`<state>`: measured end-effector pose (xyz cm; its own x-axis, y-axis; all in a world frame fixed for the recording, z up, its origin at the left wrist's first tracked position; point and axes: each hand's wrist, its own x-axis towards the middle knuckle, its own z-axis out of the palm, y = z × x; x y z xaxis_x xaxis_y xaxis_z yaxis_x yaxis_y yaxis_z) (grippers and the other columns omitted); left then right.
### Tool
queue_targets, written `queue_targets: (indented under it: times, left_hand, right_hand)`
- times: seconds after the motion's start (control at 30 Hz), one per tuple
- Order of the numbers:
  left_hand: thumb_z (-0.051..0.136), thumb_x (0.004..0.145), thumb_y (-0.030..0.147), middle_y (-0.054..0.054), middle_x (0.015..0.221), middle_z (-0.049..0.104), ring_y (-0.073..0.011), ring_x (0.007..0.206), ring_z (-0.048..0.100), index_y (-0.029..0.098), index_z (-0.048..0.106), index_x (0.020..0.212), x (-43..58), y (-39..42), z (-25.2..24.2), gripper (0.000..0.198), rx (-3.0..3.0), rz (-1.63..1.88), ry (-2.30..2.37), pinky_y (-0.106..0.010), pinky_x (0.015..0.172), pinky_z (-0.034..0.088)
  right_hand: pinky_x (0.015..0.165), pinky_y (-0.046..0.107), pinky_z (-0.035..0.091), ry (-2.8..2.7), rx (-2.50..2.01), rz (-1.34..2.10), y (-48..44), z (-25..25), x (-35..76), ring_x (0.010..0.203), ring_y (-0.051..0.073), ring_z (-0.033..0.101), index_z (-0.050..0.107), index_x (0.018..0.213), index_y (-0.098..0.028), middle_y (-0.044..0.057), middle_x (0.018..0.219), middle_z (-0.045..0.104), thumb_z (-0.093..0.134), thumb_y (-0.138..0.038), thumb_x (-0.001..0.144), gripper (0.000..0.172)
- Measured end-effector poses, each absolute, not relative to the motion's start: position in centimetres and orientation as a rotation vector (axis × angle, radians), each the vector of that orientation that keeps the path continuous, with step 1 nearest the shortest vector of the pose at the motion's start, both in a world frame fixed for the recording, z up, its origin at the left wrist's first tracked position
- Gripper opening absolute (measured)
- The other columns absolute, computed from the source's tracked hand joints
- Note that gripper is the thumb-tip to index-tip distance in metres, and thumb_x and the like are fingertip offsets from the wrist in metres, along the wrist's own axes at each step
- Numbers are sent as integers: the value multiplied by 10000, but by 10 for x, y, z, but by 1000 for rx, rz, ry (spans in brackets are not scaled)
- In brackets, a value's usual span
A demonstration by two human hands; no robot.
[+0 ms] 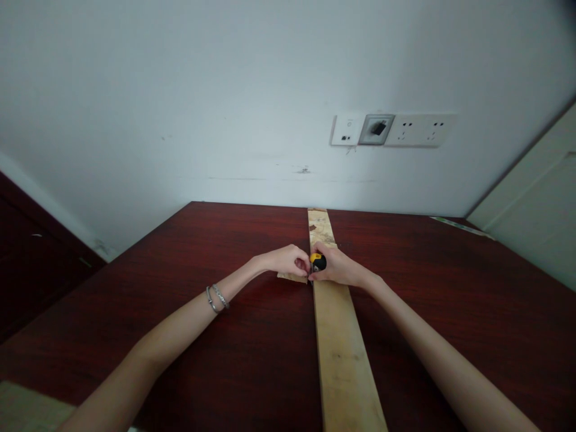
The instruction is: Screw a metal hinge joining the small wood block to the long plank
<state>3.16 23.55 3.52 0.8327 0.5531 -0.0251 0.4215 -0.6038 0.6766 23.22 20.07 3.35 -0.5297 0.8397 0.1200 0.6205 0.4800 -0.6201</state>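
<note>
A small yellow-and-black tape measure [318,261] sits in my right hand [335,265], whose fingers are closed round it over a long wooden board [342,354]. Just to the left, my left hand [290,260] is pinched at the tape measure's front side; what lies between its fingertips is too small to make out. Beneath the left hand a short pale piece of wood [292,278] shows in part, sticking out left of the board. Two silver bracelets [217,299] circle my left wrist.
The board lies lengthwise on a dark red-brown table [252,360], reaching back to the white wall [252,90]. Wall sockets [420,131] are above the table at right. A thin pale strip [463,227] lies at the back right corner, near a white panel [535,204].
</note>
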Motion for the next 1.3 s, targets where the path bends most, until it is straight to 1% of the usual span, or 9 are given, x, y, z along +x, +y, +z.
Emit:
queue_targets:
  times: [0.2, 0.33, 0.5, 0.77, 1.03, 1.17, 1.3]
  left_hand:
    - [673, 704, 177, 18, 675, 607, -85, 631, 533, 115, 698, 805, 33, 236, 32, 121, 2189, 269, 700, -170, 587, 373]
    - [662, 701, 155, 24, 654, 596, -80, 610, 523, 107, 686, 809, 33, 237, 28, 121, 2151, 263, 691, -171, 578, 376]
    - [649, 700, 131, 19, 674, 591, -78, 615, 520, 93, 650, 805, 33, 237, 28, 111, 2119, 256, 692, -173, 587, 396]
    - [643, 688, 107, 28, 670, 555, -74, 613, 503, 96, 616, 793, 31, 237, 30, 108, 2114, 272, 676, -172, 571, 387]
    - [629, 682, 126, 22, 696, 569, -75, 639, 508, 108, 605, 790, 19, 247, 41, 112, 2093, 334, 672, -179, 600, 387]
    - [617, 680, 160, 19, 672, 550, -76, 624, 489, 103, 598, 773, 0, 264, 48, 111, 2127, 442, 762, -186, 592, 386]
    - [598, 651, 154, 23, 647, 544, -80, 605, 482, 108, 592, 744, -26, 287, 40, 103, 2156, 495, 964, -192, 583, 390]
  right_hand:
    - [650, 254, 369, -2324, -1210, 734, 201, 33, 232, 762, 163, 512, 441, 908, -214, -4, 843, 570, 734, -354, 628, 429]
    - [648, 250, 366, -2319, -1208, 758, 201, 33, 232, 759, 159, 509, 439, 904, -214, -10, 832, 563, 735, -343, 632, 423]
    - [674, 265, 385, -2309, -1204, 790, 200, 33, 232, 777, 165, 525, 445, 896, -213, -1, 856, 589, 730, -337, 635, 406]
    - [687, 270, 401, -2308, -1181, 802, 198, 34, 231, 786, 171, 550, 442, 888, -217, -4, 849, 610, 708, -301, 645, 370]
    - [674, 272, 399, -2330, -1247, 726, 198, 33, 230, 765, 174, 537, 462, 915, -214, 2, 842, 586, 695, -361, 651, 381]
    - [666, 270, 398, -2331, -1253, 726, 196, 35, 229, 763, 173, 528, 456, 904, -214, 1, 835, 574, 683, -351, 656, 363]
    - [664, 264, 397, -2324, -1246, 730, 195, 37, 228, 768, 171, 532, 449, 887, -215, -1, 835, 575, 683, -311, 645, 350]
